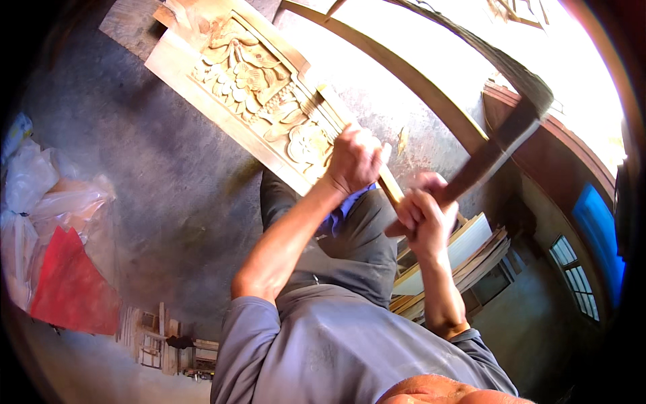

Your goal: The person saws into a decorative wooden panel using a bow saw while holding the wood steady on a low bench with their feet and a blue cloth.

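At near right corner of carved panel (249,87), slanting ahead over grey floor (175,168): left hand (356,158) closed (on what, cannot tell); right hand (427,215) wrapped round dark handle (481,163). Panel likely stiff, weighty, petals (308,145) chip-prone; best held by plain border (225,117).

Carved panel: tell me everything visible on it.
The carved wooden panel is long and pale yellow-brown, apparently unpainted, with raised flowers and leaves. A broad plain border runs along its left long side; the right side has a stepped, ridged edge. It lies diagonally, carved face up, its near end overlapping the dark trousers in view. The closed left hand is at its right edge near that end; exact contact and what supports the panel are unclear.
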A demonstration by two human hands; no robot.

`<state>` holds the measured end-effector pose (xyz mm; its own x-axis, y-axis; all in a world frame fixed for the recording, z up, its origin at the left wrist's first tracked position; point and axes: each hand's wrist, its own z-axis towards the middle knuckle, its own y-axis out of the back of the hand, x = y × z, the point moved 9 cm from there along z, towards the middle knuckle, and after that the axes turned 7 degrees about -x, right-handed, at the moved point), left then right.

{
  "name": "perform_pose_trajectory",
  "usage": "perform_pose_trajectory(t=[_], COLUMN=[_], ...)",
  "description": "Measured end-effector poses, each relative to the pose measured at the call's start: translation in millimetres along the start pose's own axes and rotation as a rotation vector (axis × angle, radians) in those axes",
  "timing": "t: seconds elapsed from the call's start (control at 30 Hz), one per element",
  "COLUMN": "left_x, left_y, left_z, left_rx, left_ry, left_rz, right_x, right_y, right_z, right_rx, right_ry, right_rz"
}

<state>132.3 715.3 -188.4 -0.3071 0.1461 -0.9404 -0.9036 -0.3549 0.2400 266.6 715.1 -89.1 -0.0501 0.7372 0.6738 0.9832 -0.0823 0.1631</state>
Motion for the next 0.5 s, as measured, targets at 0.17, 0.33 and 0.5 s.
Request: perform_pose_trajectory(t=[0.17,0.33,0.5], left_x=[-158.0,-123.7,12.4], left_y=[-11.1,-14.0,-2.2], left_z=[-29.7,-27.1,13.3], left_rx=[0.07,0.106,0.023], left_ry=[0.047,0.132,-0.014], left_rz=[-0.125,-0.131,0.045], right_x=[72.7,41.3,-16.2], right_y=[95.7,96.6,1.2], right_z=[-137.1,-110.0,20.8], right_rx=[0.053,0.009,0.061], right_ry=[0.098,0.007,0.047], right_rz=[-0.082,0.002,0.128])
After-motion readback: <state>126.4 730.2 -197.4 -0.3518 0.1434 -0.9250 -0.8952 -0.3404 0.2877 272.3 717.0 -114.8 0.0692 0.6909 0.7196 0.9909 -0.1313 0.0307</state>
